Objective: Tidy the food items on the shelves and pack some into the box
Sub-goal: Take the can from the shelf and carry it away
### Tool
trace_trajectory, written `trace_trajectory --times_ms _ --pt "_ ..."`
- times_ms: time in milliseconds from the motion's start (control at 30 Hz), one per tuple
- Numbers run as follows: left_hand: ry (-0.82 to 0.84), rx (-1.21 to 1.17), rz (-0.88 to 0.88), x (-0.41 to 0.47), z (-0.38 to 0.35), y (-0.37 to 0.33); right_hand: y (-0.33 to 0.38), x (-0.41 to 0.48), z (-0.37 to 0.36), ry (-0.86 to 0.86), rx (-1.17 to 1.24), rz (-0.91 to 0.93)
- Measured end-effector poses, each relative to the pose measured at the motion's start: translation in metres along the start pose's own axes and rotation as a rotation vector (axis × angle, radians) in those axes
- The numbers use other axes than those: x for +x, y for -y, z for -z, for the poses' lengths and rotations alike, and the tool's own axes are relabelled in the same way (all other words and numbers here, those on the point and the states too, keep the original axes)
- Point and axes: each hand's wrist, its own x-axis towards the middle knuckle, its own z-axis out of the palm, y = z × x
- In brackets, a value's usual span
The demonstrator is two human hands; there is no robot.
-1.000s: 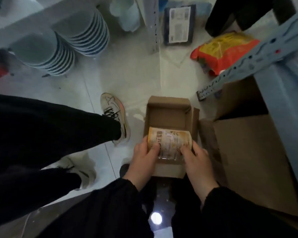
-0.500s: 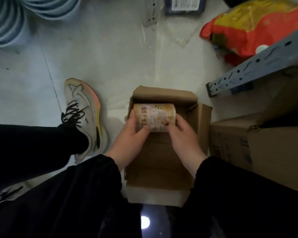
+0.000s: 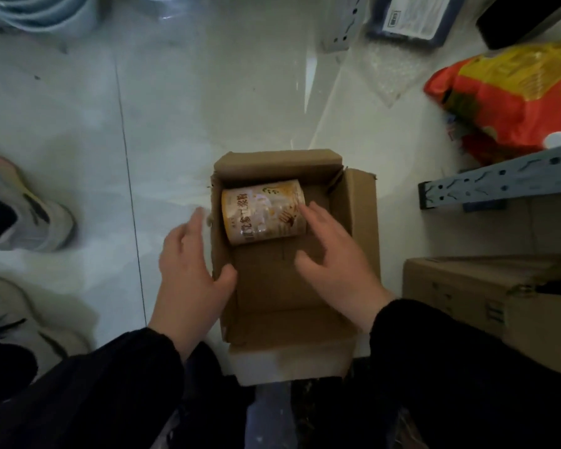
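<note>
Cardboard box [image 3: 360, 222] | can [image 3: 263, 212] on its side at far end, axis left-right | right hand [image 3: 337, 264] nearer, fingers loose | left hand [image 3: 188, 273] loose astride wall

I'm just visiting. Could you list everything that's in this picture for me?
small box: one, brown, open, floor centre
tin: one, yellow-and-white, sideways at small box's far end
big box: one, brown, right
shelf rail: one, grey-blue, right
bag: one, red and yellow, upper right
packet: one, dark blue, white label, top
dishes: stacked, pale blue, top left
shoes: two, pale, left edge
left hand: one, open, at small box's left wall
right hand: one, open, over small box, fingertips by tin
</note>
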Motion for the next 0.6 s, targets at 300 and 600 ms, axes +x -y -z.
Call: trace_trajectory --times_ms 300,600 --pt "0.235 -0.457 0.278 -0.006 -0.009 0.01 -0.055 -0.046 0.002 0.201 -0.576 -0.023" --pt "0.105 0.138 -0.213 -0.049 -0.026 0.035 -0.04 -0.055 -0.014 0.07 -0.414 -0.065"
